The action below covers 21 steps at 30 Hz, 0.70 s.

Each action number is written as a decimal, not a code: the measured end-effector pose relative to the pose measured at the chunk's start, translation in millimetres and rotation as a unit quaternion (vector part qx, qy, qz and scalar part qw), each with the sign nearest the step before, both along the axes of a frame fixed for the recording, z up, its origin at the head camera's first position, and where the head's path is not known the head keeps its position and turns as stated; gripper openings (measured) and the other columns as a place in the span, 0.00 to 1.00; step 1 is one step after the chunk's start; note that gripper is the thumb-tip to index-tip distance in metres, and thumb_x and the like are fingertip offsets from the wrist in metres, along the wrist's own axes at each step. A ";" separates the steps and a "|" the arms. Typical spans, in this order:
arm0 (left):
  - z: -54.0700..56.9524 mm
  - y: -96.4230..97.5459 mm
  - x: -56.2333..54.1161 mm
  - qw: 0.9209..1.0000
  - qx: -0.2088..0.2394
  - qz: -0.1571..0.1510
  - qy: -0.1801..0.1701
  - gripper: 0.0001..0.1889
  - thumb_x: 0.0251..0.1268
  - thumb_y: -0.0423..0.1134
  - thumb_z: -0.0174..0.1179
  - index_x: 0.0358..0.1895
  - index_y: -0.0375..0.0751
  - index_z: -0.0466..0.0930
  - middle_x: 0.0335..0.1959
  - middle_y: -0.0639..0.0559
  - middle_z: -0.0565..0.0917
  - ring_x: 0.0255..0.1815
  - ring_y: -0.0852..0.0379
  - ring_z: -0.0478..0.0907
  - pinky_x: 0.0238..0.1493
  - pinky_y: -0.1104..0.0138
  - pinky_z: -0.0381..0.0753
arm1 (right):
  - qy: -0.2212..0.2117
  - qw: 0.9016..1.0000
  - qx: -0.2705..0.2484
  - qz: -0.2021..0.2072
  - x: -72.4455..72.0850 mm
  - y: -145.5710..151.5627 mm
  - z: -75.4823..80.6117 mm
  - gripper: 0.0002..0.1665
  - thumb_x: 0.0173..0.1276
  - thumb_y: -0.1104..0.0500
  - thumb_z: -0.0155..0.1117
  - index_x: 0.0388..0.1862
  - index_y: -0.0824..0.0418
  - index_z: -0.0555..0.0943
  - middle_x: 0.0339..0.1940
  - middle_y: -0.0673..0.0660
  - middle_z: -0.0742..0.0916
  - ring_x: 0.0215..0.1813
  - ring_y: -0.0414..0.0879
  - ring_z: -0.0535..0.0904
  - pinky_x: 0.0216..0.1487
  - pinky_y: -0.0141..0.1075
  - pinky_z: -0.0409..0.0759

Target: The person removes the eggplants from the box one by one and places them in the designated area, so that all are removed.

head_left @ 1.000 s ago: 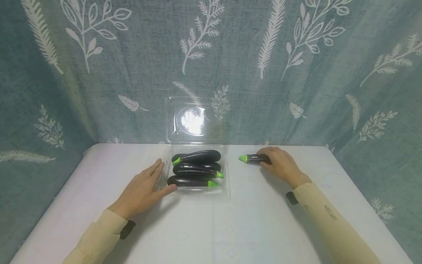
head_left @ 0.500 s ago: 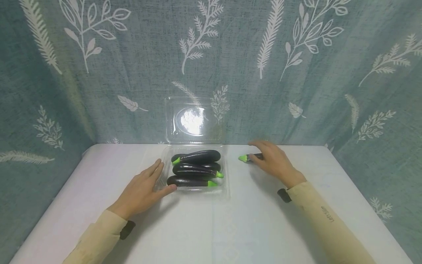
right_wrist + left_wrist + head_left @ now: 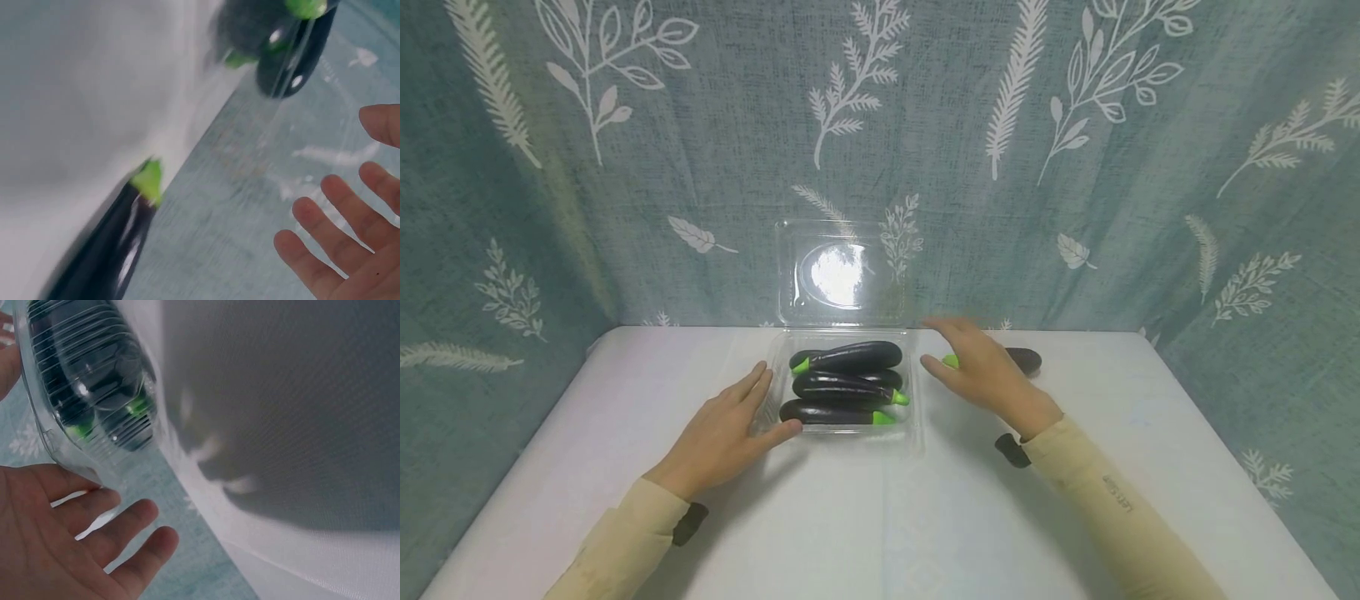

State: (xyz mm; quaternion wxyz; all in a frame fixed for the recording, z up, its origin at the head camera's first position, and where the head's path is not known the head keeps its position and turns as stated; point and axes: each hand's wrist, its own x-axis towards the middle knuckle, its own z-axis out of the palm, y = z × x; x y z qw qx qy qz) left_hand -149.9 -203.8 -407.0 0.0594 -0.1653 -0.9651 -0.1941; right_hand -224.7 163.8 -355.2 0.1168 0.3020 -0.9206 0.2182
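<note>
Several dark eggplants with green caps lie in a clear plastic container, its lid standing raised at the back. My left hand is at the container's left side, its fingers along the wall and the thumb at the front corner. In the left wrist view the fingers are spread beside the clear wall. My right hand hovers right of the container with straight, parted fingers, holding nothing. Behind it, partly hidden, a single eggplant lies on the table; the right wrist view shows this eggplant away from the fingers.
A white-covered table bears everything. A grey-green curtain with white leaf prints hangs right behind its back edge and along both sides. Dark wrist devices sit under both sleeves.
My right hand has let go of the single eggplant and moved left toward the container, leaving it lying in place. My left hand and the container have stayed still.
</note>
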 end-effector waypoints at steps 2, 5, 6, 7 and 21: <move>0.6 0.1 0.2 1.000 -0.001 0.000 -0.001 0.52 0.68 0.71 0.53 0.77 0.27 0.58 0.79 0.34 0.58 0.75 0.31 0.60 0.71 0.39 0.63 | -0.001 1.000 -0.003 0.015 2.4 -8.0 0.6 0.34 0.75 0.50 0.64 0.76 0.56 0.68 0.71 0.55 0.77 0.72 0.52 0.71 0.71 0.48 0.71; 1.2 0.3 0.2 1.000 0.000 0.000 -0.003 0.52 0.68 0.71 0.53 0.77 0.27 0.57 0.79 0.34 0.57 0.75 0.31 0.60 0.71 0.39 0.63 | -0.001 1.000 -0.007 0.031 5.8 -19.6 0.8 0.36 0.75 0.50 0.64 0.78 0.56 0.66 0.73 0.56 0.75 0.74 0.52 0.69 0.73 0.48 0.68; 1.3 0.5 0.2 1.000 0.000 0.000 -0.003 0.52 0.68 0.71 0.53 0.77 0.28 0.57 0.79 0.34 0.57 0.75 0.31 0.60 0.71 0.39 0.63 | -0.004 0.999 -0.008 0.035 7.0 -23.4 0.8 0.37 0.75 0.49 0.64 0.78 0.55 0.65 0.74 0.56 0.75 0.74 0.53 0.69 0.73 0.48 0.68; 1.4 0.6 0.3 1.000 0.001 0.001 -0.003 0.52 0.68 0.71 0.53 0.77 0.28 0.57 0.79 0.34 0.57 0.75 0.31 0.60 0.71 0.39 0.63 | -0.009 0.999 -0.010 0.038 8.2 -27.4 0.9 0.38 0.75 0.49 0.64 0.79 0.55 0.64 0.74 0.56 0.74 0.75 0.53 0.69 0.73 0.48 0.68; 1.7 1.0 0.1 1.000 0.000 0.000 -0.003 0.52 0.69 0.71 0.53 0.77 0.27 0.57 0.79 0.33 0.57 0.75 0.30 0.60 0.70 0.39 0.64 | -0.046 0.997 0.024 0.061 17.3 -80.2 -7.5 0.35 0.74 0.45 0.65 0.75 0.53 0.69 0.68 0.57 0.79 0.69 0.51 0.75 0.68 0.46 0.74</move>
